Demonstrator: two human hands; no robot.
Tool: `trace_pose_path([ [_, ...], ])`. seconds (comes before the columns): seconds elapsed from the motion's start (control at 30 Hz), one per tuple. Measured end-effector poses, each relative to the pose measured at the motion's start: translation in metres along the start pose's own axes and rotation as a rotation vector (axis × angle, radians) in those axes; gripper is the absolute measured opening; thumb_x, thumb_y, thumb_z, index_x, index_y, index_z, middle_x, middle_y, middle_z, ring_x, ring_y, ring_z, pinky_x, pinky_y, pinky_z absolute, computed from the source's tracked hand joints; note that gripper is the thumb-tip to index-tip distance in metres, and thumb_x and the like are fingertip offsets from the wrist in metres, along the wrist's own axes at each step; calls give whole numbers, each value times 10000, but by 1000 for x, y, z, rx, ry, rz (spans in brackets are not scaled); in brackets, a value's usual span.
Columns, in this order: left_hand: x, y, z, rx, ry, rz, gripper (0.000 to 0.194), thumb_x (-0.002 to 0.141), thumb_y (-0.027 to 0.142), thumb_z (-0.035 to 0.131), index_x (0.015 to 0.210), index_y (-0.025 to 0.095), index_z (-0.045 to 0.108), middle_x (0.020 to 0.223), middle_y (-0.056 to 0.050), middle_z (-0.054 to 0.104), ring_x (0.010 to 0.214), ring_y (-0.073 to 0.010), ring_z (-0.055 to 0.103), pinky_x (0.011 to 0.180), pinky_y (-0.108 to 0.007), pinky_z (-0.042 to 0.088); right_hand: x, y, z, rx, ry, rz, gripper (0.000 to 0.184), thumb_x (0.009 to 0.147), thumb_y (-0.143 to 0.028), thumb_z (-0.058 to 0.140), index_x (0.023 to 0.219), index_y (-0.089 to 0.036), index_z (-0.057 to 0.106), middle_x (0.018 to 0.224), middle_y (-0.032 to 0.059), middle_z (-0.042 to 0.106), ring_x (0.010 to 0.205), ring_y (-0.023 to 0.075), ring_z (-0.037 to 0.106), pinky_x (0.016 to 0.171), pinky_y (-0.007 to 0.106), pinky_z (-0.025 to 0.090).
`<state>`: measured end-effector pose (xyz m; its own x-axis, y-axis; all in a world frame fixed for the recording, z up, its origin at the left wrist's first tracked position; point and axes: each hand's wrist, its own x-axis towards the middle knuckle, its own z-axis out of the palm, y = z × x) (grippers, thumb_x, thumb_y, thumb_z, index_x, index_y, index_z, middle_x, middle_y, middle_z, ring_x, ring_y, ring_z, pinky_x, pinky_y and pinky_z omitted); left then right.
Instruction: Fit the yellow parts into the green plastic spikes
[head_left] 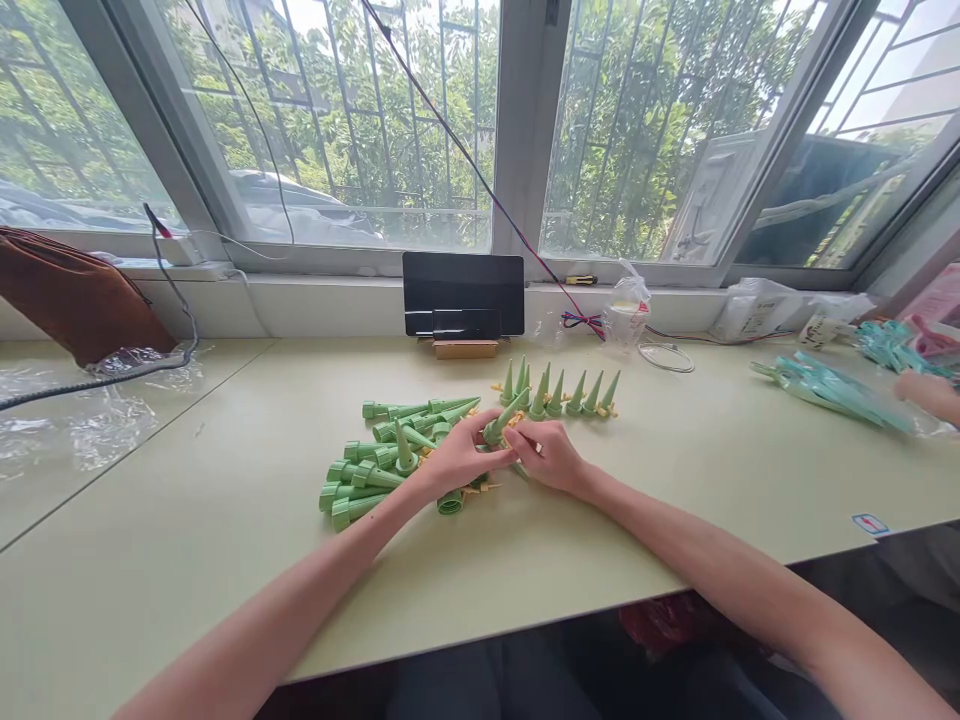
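Note:
My left hand is closed around a green plastic watering spike, its pointed end tilted up to the right. Against the spike's lower part, my right hand pinches with its fingertips; a bit of yellow, seemingly a small valve, shows there. Left of my hands lies a loose pile of green spikes, threaded ends mostly to the left, with one standing upright among them. Several spikes with yellow valves stand point up in rows behind my right hand. My fingers hide part of the held spike.
A black tablet leans on a stand by the window. Right of it are tied cables and a bagged cup. Another person's hand is at the far right, by teal packets. A brown bag stands left.

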<state>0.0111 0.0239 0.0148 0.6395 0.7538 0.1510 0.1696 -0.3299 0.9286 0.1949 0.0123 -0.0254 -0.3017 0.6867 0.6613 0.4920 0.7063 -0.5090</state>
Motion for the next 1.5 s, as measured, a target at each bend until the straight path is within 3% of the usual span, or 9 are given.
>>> trace_pose_path([
  [0.27,0,-4,1,38,4,47,459,801,263,635,1258,259,597,882,13,609,629,-108,546,531,-201,509,1,-2,0,14,-13,-54,389,997,-316,433,623,-213,404,546,-34,453,494,109,374,512,253,327],
  [0.67,0,-2,3,31,21,63,412,773,242,625,1185,225,630,936,6,612,654,-98,527,498,-179,525,1,0,1,14,-7,-97,397,1009,-306,421,630,-209,356,547,-41,440,488,95,363,515,243,339],
  [0.87,0,-2,3,31,40,49,311,760,252,641,1067,198,640,849,21,573,605,-85,508,484,-189,534,0,1,1,1,-28,-78,384,1014,-293,403,644,-213,337,555,-38,415,490,101,333,508,248,321],
  [1.5,1,1,4,22,61,36,163,770,266,655,894,178,598,829,26,532,589,-74,515,463,-174,515,0,0,2,29,-23,-37,367,1007,-292,404,650,-211,390,564,-39,391,496,108,325,525,251,314],
])
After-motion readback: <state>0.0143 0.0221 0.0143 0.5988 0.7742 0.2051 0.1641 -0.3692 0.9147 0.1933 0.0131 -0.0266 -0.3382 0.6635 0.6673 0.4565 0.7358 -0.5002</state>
